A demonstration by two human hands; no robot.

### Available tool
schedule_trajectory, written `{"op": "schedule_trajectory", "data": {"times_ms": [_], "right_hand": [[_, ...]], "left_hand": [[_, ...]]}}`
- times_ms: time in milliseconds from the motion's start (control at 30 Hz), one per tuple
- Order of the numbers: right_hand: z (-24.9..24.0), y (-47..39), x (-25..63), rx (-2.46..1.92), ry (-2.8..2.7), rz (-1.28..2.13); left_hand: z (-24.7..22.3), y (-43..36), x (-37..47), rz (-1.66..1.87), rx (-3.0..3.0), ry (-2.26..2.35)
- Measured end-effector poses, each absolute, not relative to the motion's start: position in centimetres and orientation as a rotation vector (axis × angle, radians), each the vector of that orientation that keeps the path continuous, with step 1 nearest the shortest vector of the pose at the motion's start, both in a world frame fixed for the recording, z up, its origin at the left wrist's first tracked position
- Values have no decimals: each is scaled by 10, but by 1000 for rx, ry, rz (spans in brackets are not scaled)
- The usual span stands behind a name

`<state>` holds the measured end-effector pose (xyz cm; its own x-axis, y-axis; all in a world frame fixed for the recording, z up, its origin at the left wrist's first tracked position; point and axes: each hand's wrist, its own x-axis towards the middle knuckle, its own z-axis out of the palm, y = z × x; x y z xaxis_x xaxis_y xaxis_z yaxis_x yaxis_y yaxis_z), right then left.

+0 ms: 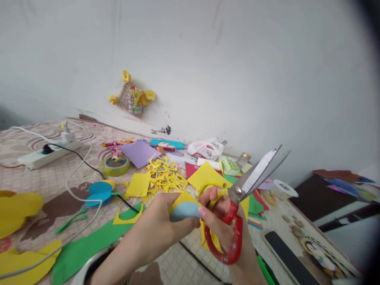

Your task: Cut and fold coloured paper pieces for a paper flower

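Note:
At the lower middle, my left hand [164, 225] pinches a yellow paper square with a light blue piece [184, 211] on it. My right hand [221, 221] has its fingers through the scissors [236, 206], which have one red and one yellow handle. The blades point up and to the right, slightly apart and away from the paper. My right thumb tip touches the edge of the blue piece. Behind my hands lie a yellow square [204, 176] and a pile of yellow scraps [166, 174]. Curved yellow offcuts lie left of my left hand.
A power strip [49, 154] with cables is at the left, near a tape roll [115, 164]. Green paper [86, 245] stretches across the lower left. A phone [289, 257] lies at the lower right. Behind stand a glass jar [244, 159] and a plastic tub [285, 189].

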<state>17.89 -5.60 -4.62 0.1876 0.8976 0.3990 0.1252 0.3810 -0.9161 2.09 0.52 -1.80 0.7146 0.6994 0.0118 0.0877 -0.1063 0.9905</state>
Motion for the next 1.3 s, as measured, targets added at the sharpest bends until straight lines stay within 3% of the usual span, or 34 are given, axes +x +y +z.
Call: {"op": "schedule_trajectory", "data": {"times_ms": [333,533,1300], "right_hand": [[-48,-55,173,-1152,-1348,681],[-46,-61,157,-1210,-1505,831],[-48,-68,152,-1385,-1660,731]], "left_hand": [[-13,11,8,765,1410,585],[0,14,-16,987,1187,583],[1,7,-5,1131,1164,561]]}}
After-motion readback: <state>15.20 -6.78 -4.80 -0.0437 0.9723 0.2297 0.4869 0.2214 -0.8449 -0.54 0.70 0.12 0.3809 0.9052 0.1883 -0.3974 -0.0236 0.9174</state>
